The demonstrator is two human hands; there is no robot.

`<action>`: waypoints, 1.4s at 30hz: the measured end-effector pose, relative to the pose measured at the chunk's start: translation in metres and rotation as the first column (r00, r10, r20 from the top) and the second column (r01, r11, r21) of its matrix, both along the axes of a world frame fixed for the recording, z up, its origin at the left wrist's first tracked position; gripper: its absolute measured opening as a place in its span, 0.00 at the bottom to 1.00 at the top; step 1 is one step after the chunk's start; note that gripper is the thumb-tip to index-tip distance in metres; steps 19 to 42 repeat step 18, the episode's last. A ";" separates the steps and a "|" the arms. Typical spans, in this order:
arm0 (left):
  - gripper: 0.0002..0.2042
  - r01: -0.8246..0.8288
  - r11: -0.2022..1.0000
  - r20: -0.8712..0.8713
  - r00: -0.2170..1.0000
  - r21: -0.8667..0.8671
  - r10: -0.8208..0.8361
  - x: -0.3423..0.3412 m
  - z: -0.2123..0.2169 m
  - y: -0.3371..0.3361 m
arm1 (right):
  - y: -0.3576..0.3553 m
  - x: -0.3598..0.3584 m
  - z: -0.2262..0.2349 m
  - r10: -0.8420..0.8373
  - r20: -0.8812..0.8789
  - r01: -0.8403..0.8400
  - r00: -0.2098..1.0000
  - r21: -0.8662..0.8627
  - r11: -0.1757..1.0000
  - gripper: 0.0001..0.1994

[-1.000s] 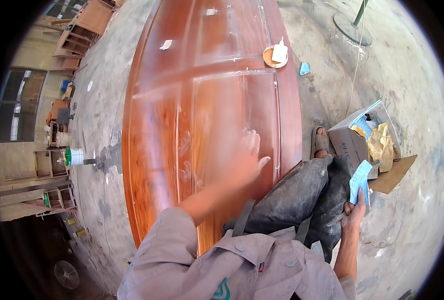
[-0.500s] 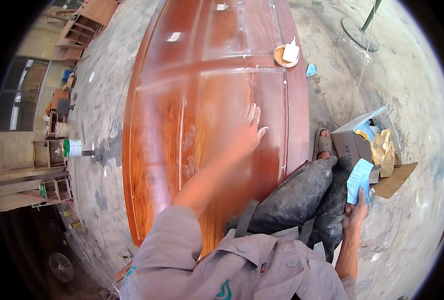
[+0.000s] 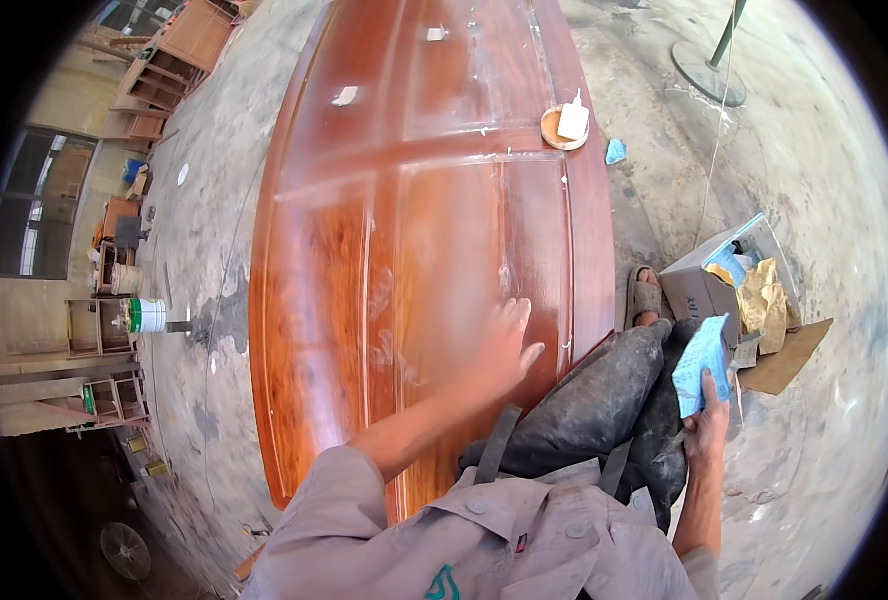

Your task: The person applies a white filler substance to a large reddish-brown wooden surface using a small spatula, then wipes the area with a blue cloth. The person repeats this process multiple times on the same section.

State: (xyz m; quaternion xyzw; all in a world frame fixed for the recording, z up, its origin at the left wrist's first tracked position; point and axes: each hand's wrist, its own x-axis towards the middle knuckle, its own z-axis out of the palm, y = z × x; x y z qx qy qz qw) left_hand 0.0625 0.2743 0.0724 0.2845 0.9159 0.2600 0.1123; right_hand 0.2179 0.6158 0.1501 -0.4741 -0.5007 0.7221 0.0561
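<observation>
A long reddish-brown wooden door panel (image 3: 314, 390) with raised mouldings and dusty white marks lies before me. My left hand (image 3: 504, 350) is on its surface near the right-hand recess, fingers stretched out and thumb apart, slightly blurred, with nothing in it. Beyond my dark trousers, my right hand (image 3: 706, 425) is closed on the lower part of a bent blue sheet of sandpaper (image 3: 702, 365), printed on its visible side. On the panel's right edge stands a round dish (image 3: 552, 128) of brownish stuff with a white squeeze bottle (image 3: 573, 119) in it.
An open cardboard box (image 3: 704, 290) with crumpled yellow-brown paper (image 3: 762, 300) stands on the floor at right. A blue scrap (image 3: 616, 151) lies near the panel. Farther right is a round stand base (image 3: 709, 75). Wooden frames and a white-green bucket (image 3: 148, 315) line the left wall.
My left hand has slid back along the panel toward my body. The right hand has shifted slightly left, tilting the sandpaper. The view has moved a little.
</observation>
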 end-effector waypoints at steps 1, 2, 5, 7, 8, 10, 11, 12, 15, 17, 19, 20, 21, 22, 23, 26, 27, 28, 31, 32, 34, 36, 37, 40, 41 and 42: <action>0.37 -0.029 0.994 0.013 1.000 0.106 0.028 0.012 0.029 0.005 | -0.015 -0.014 0.015 0.112 0.005 -0.112 0.994 0.011 0.994 0.12; 0.36 -0.061 0.976 0.031 0.998 0.211 0.055 0.024 0.054 0.008 | -0.028 -0.027 0.019 0.254 0.022 -0.255 0.967 0.030 0.966 0.12; 0.37 0.270 0.943 -0.289 0.935 0.197 -0.208 0.052 0.099 0.005 | -0.076 -0.065 0.014 0.632 0.143 -0.640 0.761 0.005 0.769 0.14; 0.38 0.264 0.939 -0.162 0.959 0.222 -0.232 0.055 0.099 0.003 | -0.111 -0.082 0.001 0.786 0.098 -0.786 0.611 0.194 0.587 0.18; 0.39 0.234 0.947 -0.043 0.972 0.219 -0.230 0.057 0.093 0.000 | -0.125 -0.087 -0.005 0.792 0.003 -0.778 0.610 0.189 0.599 0.16; 0.37 0.105 0.976 0.182 0.973 0.189 -0.140 0.058 0.085 -0.015 | -0.152 -0.096 -0.006 0.762 -0.052 -0.759 0.646 0.065 0.648 0.13; 0.35 0.086 0.982 0.187 0.975 0.165 -0.117 0.056 0.078 -0.025 | -0.160 -0.097 -0.011 0.772 -0.062 -0.769 0.633 0.059 0.636 0.13; 0.34 0.070 0.986 0.194 0.976 0.151 -0.099 0.054 0.068 -0.034 | -0.167 -0.097 -0.020 0.779 -0.063 -0.778 0.623 0.055 0.626 0.13; 0.27 0.121 0.982 -0.184 0.979 0.147 -0.093 0.025 0.028 -0.064 | -0.180 -0.098 -0.040 0.742 -0.098 -0.747 0.663 -0.027 0.664 0.15; 0.31 -0.044 0.988 -0.232 0.970 0.148 0.078 -0.027 0.060 -0.066 | -0.179 -0.096 -0.036 0.694 -0.118 -0.704 0.710 -0.107 0.702 0.20; 0.34 -0.156 0.976 -0.245 0.951 0.154 0.191 -0.053 0.065 -0.071 | -0.177 -0.098 -0.036 0.691 -0.108 -0.699 0.715 -0.098 0.708 0.20; 0.34 -0.156 0.976 -0.245 0.951 0.154 0.191 -0.053 0.065 -0.071 | -0.177 -0.098 -0.036 0.691 -0.108 -0.699 0.715 -0.098 0.708 0.20; 0.34 -0.156 0.976 -0.245 0.951 0.154 0.191 -0.053 0.065 -0.071 | -0.177 -0.098 -0.036 0.691 -0.108 -0.699 0.715 -0.098 0.708 0.20; 0.34 -0.156 0.976 -0.245 0.951 0.154 0.191 -0.053 0.065 -0.071 | -0.177 -0.098 -0.036 0.691 -0.108 -0.699 0.715 -0.098 0.708 0.20; 0.34 -0.156 0.976 -0.245 0.951 0.154 0.191 -0.053 0.065 -0.071 | -0.177 -0.098 -0.036 0.691 -0.108 -0.699 0.715 -0.098 0.708 0.20; 0.34 -0.156 0.976 -0.245 0.951 0.154 0.191 -0.053 0.065 -0.071 | -0.177 -0.098 -0.036 0.691 -0.108 -0.699 0.715 -0.098 0.708 0.20; 0.34 -0.156 0.976 -0.245 0.951 0.154 0.191 -0.053 0.065 -0.071 | -0.177 -0.098 -0.036 0.691 -0.108 -0.699 0.715 -0.098 0.708 0.20; 0.34 -0.156 0.976 -0.245 0.951 0.154 0.191 -0.053 0.065 -0.071 | -0.177 -0.098 -0.036 0.691 -0.108 -0.699 0.715 -0.098 0.708 0.20; 0.34 -0.156 0.976 -0.245 0.951 0.154 0.191 -0.053 0.065 -0.071 | -0.177 -0.098 -0.036 0.691 -0.108 -0.699 0.715 -0.098 0.708 0.20; 0.34 -0.156 0.976 -0.245 0.951 0.154 0.191 -0.053 0.065 -0.071 | -0.177 -0.098 -0.036 0.691 -0.108 -0.699 0.715 -0.098 0.708 0.20; 0.34 -0.156 0.976 -0.245 0.951 0.154 0.191 -0.053 0.065 -0.071 | -0.177 -0.098 -0.036 0.691 -0.108 -0.699 0.715 -0.098 0.708 0.20; 0.34 -0.156 0.976 -0.245 0.951 0.154 0.191 -0.053 0.065 -0.071 | -0.177 -0.098 -0.036 0.691 -0.108 -0.699 0.715 -0.098 0.708 0.20; 0.34 -0.156 0.976 -0.245 0.951 0.154 0.191 -0.053 0.065 -0.071 | -0.177 -0.098 -0.036 0.691 -0.108 -0.699 0.715 -0.098 0.708 0.20; 0.34 -0.156 0.976 -0.245 0.951 0.154 0.191 -0.053 0.065 -0.071 | -0.177 -0.098 -0.036 0.691 -0.108 -0.699 0.715 -0.098 0.708 0.20; 0.34 -0.156 0.976 -0.245 0.951 0.154 0.191 -0.053 0.065 -0.071 | -0.177 -0.098 -0.036 0.691 -0.108 -0.699 0.715 -0.098 0.708 0.20; 0.34 -0.156 0.976 -0.245 0.951 0.154 0.191 -0.053 0.065 -0.071 | -0.177 -0.098 -0.036 0.691 -0.108 -0.699 0.715 -0.098 0.708 0.20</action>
